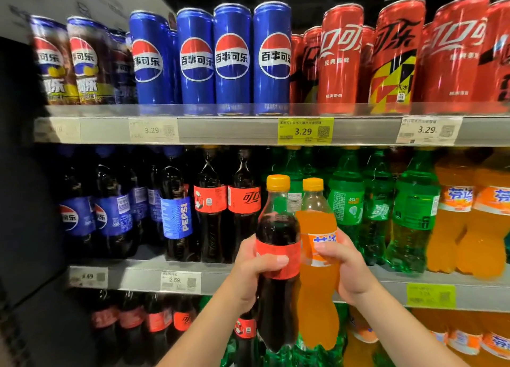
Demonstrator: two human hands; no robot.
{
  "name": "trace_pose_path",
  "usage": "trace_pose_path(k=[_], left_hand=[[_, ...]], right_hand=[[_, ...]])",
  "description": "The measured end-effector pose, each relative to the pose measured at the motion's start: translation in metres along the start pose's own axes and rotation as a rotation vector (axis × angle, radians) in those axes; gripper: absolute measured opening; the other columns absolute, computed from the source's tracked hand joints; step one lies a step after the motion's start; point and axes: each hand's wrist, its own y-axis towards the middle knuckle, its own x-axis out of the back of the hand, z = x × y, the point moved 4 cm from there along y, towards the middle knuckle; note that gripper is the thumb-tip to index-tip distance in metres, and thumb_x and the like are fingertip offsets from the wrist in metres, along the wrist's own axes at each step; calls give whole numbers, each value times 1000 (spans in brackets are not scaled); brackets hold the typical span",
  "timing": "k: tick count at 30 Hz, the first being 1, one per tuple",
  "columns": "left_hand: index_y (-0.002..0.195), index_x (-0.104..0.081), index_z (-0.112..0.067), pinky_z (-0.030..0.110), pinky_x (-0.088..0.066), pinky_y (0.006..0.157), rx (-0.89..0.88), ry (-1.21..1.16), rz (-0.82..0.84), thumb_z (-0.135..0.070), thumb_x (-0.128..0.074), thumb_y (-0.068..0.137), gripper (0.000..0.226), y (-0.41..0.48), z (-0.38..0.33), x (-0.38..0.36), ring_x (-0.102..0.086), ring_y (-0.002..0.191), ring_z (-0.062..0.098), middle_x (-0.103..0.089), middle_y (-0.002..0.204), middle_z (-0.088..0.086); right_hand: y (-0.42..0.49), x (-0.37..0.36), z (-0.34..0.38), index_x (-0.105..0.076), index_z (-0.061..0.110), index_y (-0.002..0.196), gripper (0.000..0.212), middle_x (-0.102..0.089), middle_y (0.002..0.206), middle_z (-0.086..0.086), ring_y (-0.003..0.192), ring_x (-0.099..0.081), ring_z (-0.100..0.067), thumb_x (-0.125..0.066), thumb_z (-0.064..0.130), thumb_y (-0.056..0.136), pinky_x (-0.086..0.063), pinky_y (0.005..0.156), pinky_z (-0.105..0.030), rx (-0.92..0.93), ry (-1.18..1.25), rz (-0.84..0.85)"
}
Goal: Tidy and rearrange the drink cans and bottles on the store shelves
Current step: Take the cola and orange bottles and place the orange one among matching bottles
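Blur is smearing the leftmost cans (55,60) and the left price tag (58,131) beyond reading. The right edge is cutting a red can (501,52). The cola bottle (277,228) and orange bottle (317,223) are hiding green bottles (294,162) behind them. The bottom edge is cropping both forearms (193,336).

Dim aisle, overhead light glares on red cans (397,55); edges blurred, barrel-distorted; left side in shadow.

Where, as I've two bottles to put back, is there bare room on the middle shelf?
A front-row gap seems to lie between the red-label cola bottles and the green bottles, partly hidden by the held cola bottle and orange bottle. A smaller bare patch of shelf shows just left of the PEPSI bottle. The can shelf above is packed.
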Motion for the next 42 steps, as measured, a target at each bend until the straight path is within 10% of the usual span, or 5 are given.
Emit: trace_pose_path(k=[6,21,42], left_hand=[[88,-69,-6,25,-51,62,5,9,63,-22,-70,44,48,3,8,-17,-67,66,16,-71,72,3],[91,-67,-3,28,-53,64,-9,-1,90,-24,-70,45,50,3,7,-20,-67,69,19,-71,74,6],[82,-63,-5,24,-51,55,-31,-1,-78,-22,-72,38,49,-47,-28,20,-64,58,15,-66,62,1]], right_hand=[[-3,16,5,-64,4,106,92,-68,98,-22,91,-61,-41,-91,45,28,-45,86,-60,36,-13,-60],[-15,16,9,-62,11,107,66,-74,88,-10,80,-71,-27,-74,29,45,-57,64,-33,65,-122,-95],[-33,-21,18,-62,19,95,37,-71,74,1,64,-68,-17,-67,17,59,-55,52,-30,148,-69,-256]])
